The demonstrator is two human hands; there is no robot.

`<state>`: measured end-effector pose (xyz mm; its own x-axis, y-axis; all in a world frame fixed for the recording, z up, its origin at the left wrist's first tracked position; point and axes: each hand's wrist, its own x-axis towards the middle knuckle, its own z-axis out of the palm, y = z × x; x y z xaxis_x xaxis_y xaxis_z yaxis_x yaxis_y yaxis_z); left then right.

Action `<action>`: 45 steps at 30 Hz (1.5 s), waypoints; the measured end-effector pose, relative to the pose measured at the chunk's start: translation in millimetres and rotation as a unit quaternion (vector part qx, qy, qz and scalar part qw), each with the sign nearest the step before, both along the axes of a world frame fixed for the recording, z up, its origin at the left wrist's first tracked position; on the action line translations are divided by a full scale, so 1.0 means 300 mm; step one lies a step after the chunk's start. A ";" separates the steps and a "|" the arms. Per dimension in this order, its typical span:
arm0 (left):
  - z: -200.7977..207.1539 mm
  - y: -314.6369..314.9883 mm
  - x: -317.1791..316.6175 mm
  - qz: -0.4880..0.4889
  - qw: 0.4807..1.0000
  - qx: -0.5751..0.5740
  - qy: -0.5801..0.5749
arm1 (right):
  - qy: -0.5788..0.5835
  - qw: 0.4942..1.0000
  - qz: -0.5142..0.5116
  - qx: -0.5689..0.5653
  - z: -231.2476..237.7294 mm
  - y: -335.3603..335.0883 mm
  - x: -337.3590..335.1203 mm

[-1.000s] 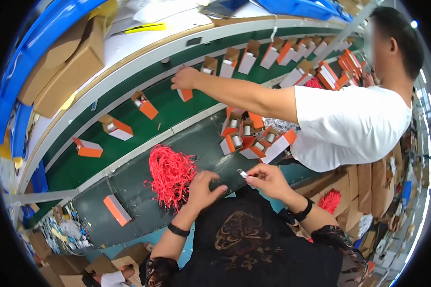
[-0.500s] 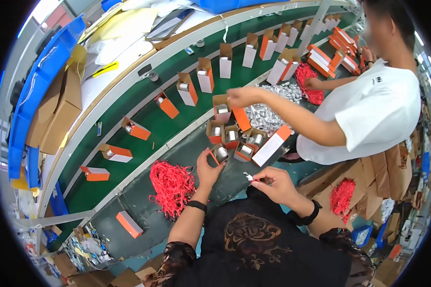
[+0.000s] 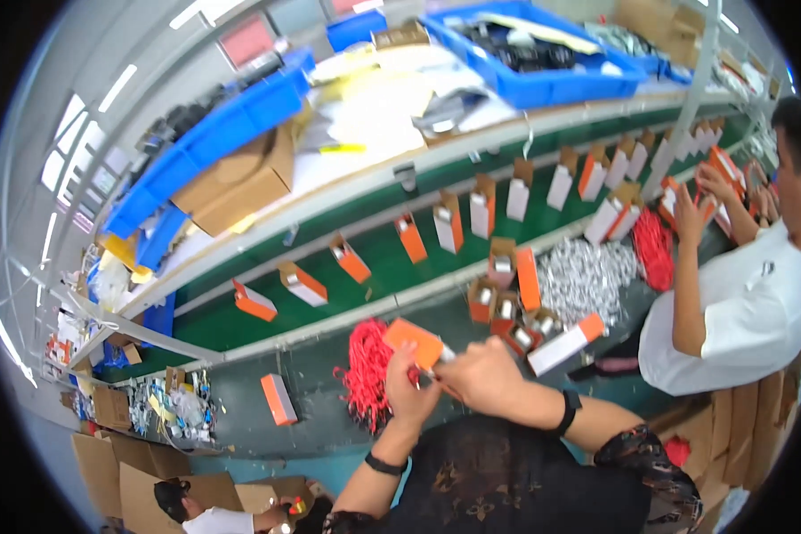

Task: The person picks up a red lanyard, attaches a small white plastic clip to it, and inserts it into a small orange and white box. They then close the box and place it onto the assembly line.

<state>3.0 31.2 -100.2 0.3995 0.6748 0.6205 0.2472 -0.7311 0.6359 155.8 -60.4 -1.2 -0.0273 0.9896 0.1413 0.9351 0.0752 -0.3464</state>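
My left hand (image 3: 409, 390) is wrapped round a small orange-and-white carton (image 3: 416, 343), which it holds tilted above the bench. My right hand (image 3: 485, 374) is closed against the carton's right end; whatever its fingers grip is hidden behind them. Just left of my hands lies a heap of red cords (image 3: 368, 360). To the right stand several open cartons (image 3: 482, 301) with silvery-white items inside. A closed-looking orange-and-white carton (image 3: 565, 345) lies beside them.
Cartons (image 3: 449, 222) stand in a row along the green conveyor (image 3: 387, 278). A pile of small silvery packets (image 3: 587, 276) lies at the right, near a co-worker in a white shirt (image 3: 730, 311). A lone carton (image 3: 279, 400) is on the left bench. Blue trays (image 3: 543, 84) sit behind.
My left hand has lifted a carton from the group and brought it left. My right hand, which held a small white piece, has come up against it. The view has tilted up.
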 end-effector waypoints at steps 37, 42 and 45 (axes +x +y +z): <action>0.107 0.009 -0.070 -0.237 0.616 -0.684 -0.311 | 0.337 0.908 0.093 0.232 -0.077 -0.042 0.000; 0.027 0.139 -0.076 -0.346 0.666 -0.636 -0.181 | 0.395 0.906 0.083 0.132 -0.086 0.013 0.011; 0.194 0.110 -0.066 -0.205 0.646 -0.723 -0.132 | 0.419 0.893 0.081 0.144 -0.098 0.042 -0.019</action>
<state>-16.7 64.3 -41.9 0.7376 0.4967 -0.4574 -0.0363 0.7056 0.7077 150.0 -47.8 -30.7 0.0680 0.9018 0.4267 0.3264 0.3841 -0.8637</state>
